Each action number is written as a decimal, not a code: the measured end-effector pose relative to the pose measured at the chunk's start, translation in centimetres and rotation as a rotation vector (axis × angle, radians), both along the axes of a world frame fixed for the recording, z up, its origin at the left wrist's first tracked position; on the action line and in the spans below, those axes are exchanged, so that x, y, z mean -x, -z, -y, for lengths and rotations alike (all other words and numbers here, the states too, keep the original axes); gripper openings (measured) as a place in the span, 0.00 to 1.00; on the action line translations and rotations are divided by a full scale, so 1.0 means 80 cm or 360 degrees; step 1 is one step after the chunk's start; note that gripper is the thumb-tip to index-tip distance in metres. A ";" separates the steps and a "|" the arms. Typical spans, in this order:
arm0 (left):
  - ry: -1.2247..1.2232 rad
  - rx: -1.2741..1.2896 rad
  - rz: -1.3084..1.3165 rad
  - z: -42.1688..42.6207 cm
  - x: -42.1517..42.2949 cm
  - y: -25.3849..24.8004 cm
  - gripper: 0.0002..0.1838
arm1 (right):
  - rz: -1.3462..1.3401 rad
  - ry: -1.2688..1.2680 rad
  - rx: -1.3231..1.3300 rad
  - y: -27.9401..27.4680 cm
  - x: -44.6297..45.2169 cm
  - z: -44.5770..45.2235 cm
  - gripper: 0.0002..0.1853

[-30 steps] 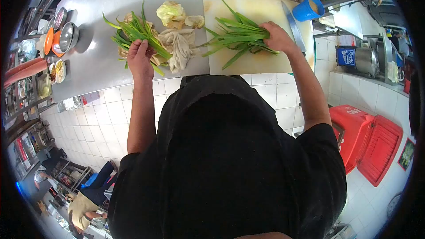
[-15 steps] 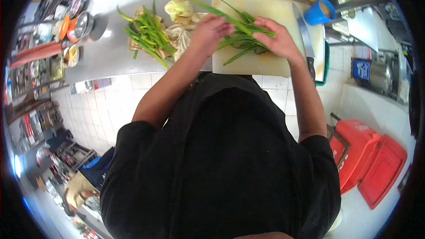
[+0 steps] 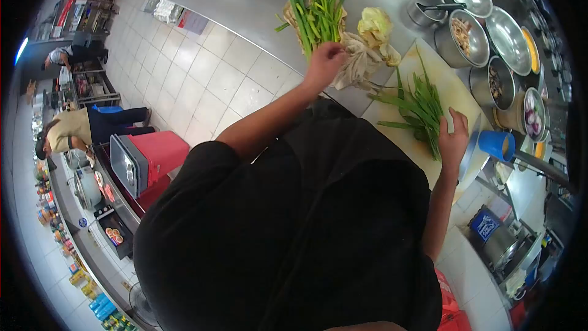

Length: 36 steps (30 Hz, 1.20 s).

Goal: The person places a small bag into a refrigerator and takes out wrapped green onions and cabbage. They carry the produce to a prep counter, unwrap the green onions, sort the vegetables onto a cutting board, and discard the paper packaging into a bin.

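By the surface's (image 3: 245, 6) near edge | left hand (image 3: 323, 68) nearer, curled, hold unclear | green stalks (image 3: 318, 15) beyond, pointing away from edge | right hand (image 3: 453, 141) released

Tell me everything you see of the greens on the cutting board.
The greens are a loose pile of long, narrow leaves, mid to dark green, apparently uncut. They lie on the pale cutting board, fanned out at one end and drawn closer together near the right hand. That hand is open beside them; whether a fingertip touches them, I cannot tell. Some thin ends reach the board's edge near the cloth.
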<state>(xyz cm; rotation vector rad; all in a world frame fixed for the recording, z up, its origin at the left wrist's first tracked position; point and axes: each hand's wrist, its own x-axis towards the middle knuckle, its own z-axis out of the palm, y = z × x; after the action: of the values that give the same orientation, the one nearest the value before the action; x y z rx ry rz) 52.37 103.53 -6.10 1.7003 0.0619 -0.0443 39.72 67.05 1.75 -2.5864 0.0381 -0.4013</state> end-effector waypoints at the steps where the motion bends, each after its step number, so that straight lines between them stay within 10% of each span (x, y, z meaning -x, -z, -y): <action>1: -0.0103 -0.0037 -0.0077 -0.029 0.001 0.007 0.13 | 0.0022 -0.0020 -0.0163 -0.013 -0.017 -0.025 0.15; 8: -0.0455 -0.0143 -0.0102 -0.124 -0.017 0.032 0.15 | -0.0045 -0.0483 -0.0668 -0.008 -0.168 -0.258 0.16; 22: -0.0286 0.0278 -0.0413 -0.150 -0.091 0.041 0.12 | -0.0298 -0.0368 0.0448 0.072 -0.279 -0.443 0.25; 36: -0.0200 -0.0156 -0.0087 -0.174 -0.127 0.041 0.16 | -0.1124 -0.0133 -0.1251 0.018 -0.269 -0.345 0.09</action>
<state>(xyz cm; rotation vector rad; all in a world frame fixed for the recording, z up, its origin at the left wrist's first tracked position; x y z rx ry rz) 62.50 117.47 -9.37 1.7894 0.2145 0.0061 61.24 94.61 0.35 -1.8139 0.2730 0.4887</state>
